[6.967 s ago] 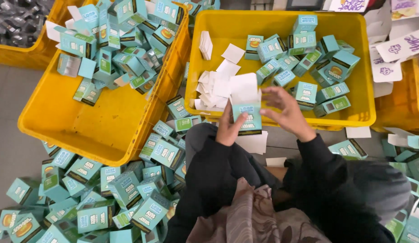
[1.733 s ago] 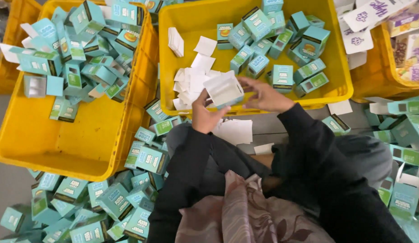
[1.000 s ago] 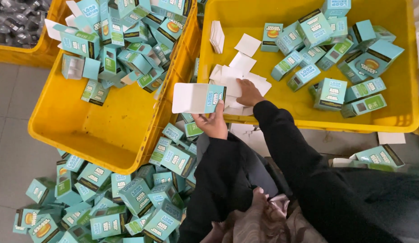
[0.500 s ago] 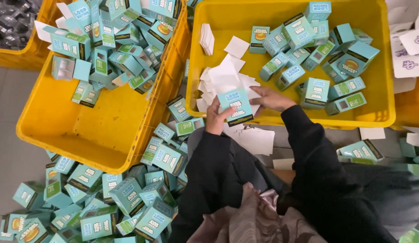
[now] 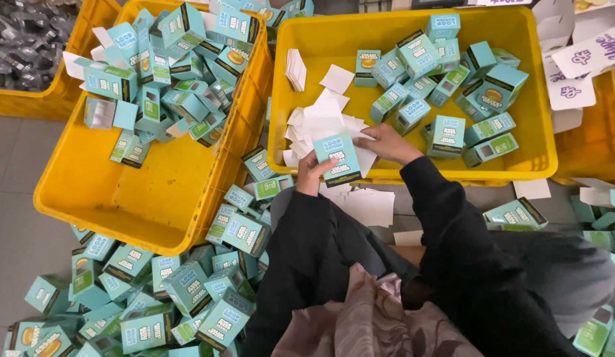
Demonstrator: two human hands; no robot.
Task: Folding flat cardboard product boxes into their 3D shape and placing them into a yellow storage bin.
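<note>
- Two large yellow plastic crates are seen side by side: the left crate [image 5: 122, 198], with ribbed walls, is tilted and holds a heap of teal cardboard boxes at its 12 o'clock end, its smooth bottom bare toward 6 o'clock.
- The right crate [image 5: 539, 162] holds loose teal boxes [image 5: 453, 86] from 12 to 3 o'clock and a pile of flat white paper slips [image 5: 321, 119] at 9 o'clock.
- A spill of more teal boxes [image 5: 162, 291] is piled on the floor at 7 o'clock of the view.
- A small rectangular teal box [image 5: 337, 158], matte card with printed panels, is held upright over the near rim of the right crate.
- The left hand [image 5: 313, 175] is closed in a grip on that box's lower left edge.
- The right hand [image 5: 387, 142] is laid on the box's right side and the paper slips; whether its grip is closed cannot be told.
</note>
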